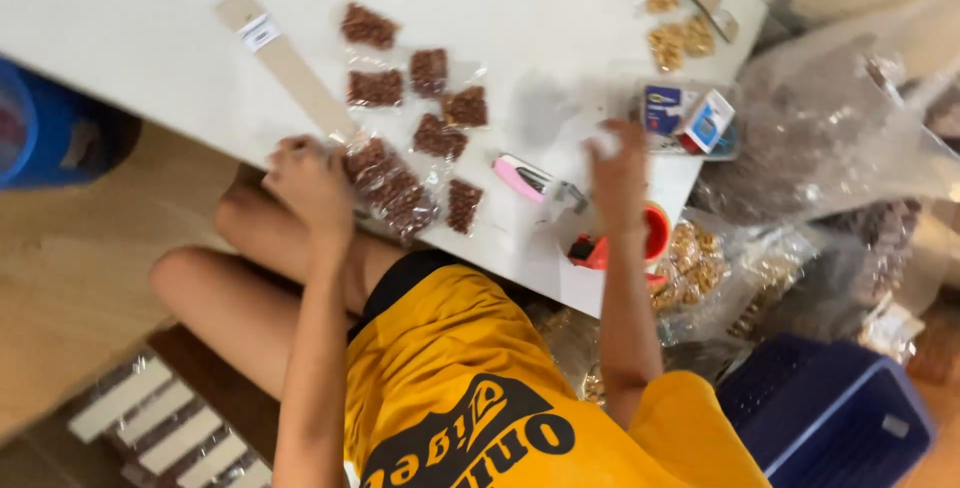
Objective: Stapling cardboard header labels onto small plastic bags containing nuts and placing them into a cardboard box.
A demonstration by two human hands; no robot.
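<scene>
- Seated on the floor at the near edge of a low white bench [150, 8], a person works a row of packets [392, 191]. It is a run of clear plastic pouches filled with dark brown sweets, lying slantwise at the bench's near lip.
- The left hand [310, 183] has its grip curled shut over the left end of that row, fingers bent down on the plastic.
- The row looks light and limp. The film is likely slick and would sag if lifted by one end, and the pieces inside may crumble under a squeeze. The flat sealed edges between pouches seem the safest hold.
- The right hand [620, 173] reaches farther in, its grip pinched on a pale scrap [603, 142], too blurred to identify.
- Between the hands lies a pink and white hand tool [525, 178]. A red tape holder [652, 233] sits just right of the right wrist, at the bench edge.
- Beyond the row, single packets [430, 73] of the same brown sweets lie scattered, close enough to be swept aside.
- A wooden strip [285, 63] runs from the left hand toward the far left.
- Farther right stands a clear box [690, 118] of small blue and white cartons, with golden snack packets [670, 43] beyond it.
- Large clear bags [830, 128] crowd the right side, above a blue crate [830, 418].
</scene>
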